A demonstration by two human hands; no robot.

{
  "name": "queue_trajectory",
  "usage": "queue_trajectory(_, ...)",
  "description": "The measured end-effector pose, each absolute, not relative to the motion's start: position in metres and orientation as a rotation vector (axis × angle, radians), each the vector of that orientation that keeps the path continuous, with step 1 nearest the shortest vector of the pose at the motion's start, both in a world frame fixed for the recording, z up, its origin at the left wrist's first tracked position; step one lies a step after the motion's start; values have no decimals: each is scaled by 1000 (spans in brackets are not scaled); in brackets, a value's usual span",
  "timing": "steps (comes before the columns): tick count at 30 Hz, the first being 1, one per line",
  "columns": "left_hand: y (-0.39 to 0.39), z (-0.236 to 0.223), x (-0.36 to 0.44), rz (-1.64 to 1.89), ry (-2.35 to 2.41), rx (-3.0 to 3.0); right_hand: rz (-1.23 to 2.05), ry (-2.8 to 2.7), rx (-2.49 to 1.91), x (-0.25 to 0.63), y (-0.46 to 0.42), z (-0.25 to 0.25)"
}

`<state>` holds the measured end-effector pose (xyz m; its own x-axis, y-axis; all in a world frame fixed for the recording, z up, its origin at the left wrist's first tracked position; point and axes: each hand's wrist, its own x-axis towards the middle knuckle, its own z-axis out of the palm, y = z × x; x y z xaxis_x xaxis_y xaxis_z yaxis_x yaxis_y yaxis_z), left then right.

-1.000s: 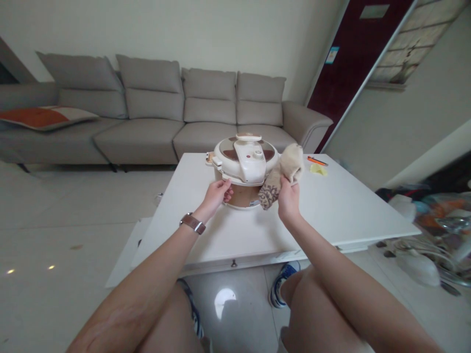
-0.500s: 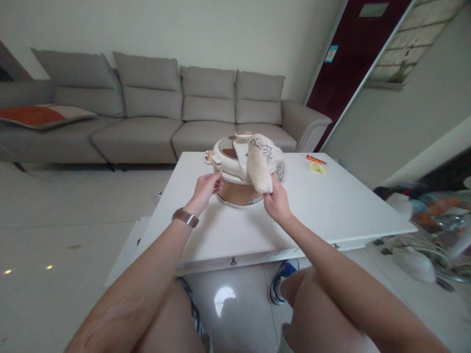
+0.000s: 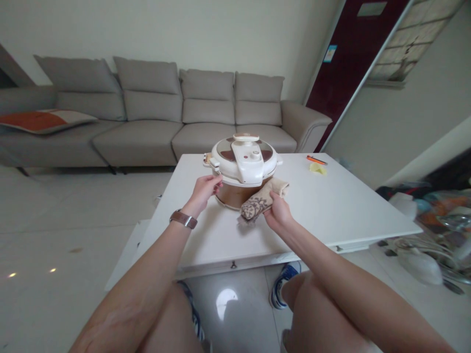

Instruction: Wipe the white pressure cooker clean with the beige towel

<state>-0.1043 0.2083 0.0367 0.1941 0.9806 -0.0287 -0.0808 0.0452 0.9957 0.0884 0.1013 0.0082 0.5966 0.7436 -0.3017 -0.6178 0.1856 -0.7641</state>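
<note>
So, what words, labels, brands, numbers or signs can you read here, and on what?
None can be read.
Door sticker: too small.
Door plate: too blurred.
Pot: dial markings too small.
Cloth: a dark pattern, no legible letters.

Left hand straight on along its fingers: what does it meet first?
Likely the near-left rim of the cooker, right by the fingers of the left hand; depth is unclear, they may already touch.

A home living room, with sofa, cushion, low table.
</note>
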Motion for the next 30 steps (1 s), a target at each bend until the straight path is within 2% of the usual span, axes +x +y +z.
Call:
queue_trajectory(6, 223, 46, -115, 1398, 1138, 1029, 1155, -168, -907, 70, 87, 28)
queue_trajectory(10, 224, 50, -119, 1455, 1160, 947, 1174, -108, -925, 57, 83, 31)
queue_trajectory(18, 214, 44, -109, 1321, 1143, 998, 1060, -123, -980, 55, 87, 12)
queue_trajectory(25, 209, 38, -111, 1125, 1129, 1093, 891, -135, -1164, 108, 106, -12)
queue_trajectory(30, 202, 34, -103, 991, 1079, 1141, 619, -253, -1260, 158, 129, -30)
